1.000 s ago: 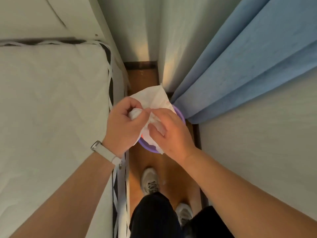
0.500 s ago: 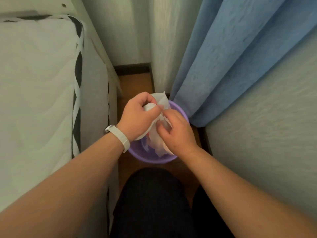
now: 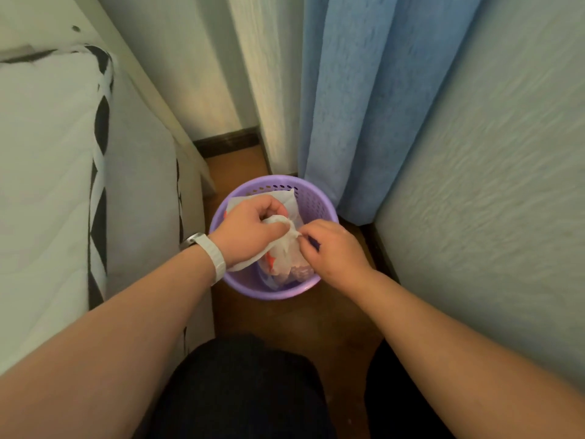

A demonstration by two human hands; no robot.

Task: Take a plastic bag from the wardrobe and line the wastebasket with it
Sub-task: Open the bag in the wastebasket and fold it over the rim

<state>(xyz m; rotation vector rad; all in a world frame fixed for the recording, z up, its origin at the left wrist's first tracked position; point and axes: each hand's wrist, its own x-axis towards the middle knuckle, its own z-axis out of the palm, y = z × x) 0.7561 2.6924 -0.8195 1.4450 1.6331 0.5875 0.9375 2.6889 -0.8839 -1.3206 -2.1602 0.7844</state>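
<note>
Bag (image 3: 286, 248) was down in wastebasket (image 3: 319, 201), both hands pinching its mouth: left hand (image 3: 250, 229), right hand (image 3: 332, 248). Probably unopened; rim not yet lined.

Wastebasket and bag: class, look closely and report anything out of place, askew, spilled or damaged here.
Nothing is spilled or damaged. The purple wastebasket stands upright on the floor. The plastic bag is bunched inside it, not spread over the rim, pinched by the left hand and right hand: lining is unfinished.

Two hands (image 3: 250, 229), one plastic bag (image 3: 285, 251), one wastebasket (image 3: 316, 201), one curtain (image 3: 364, 106).
</note>
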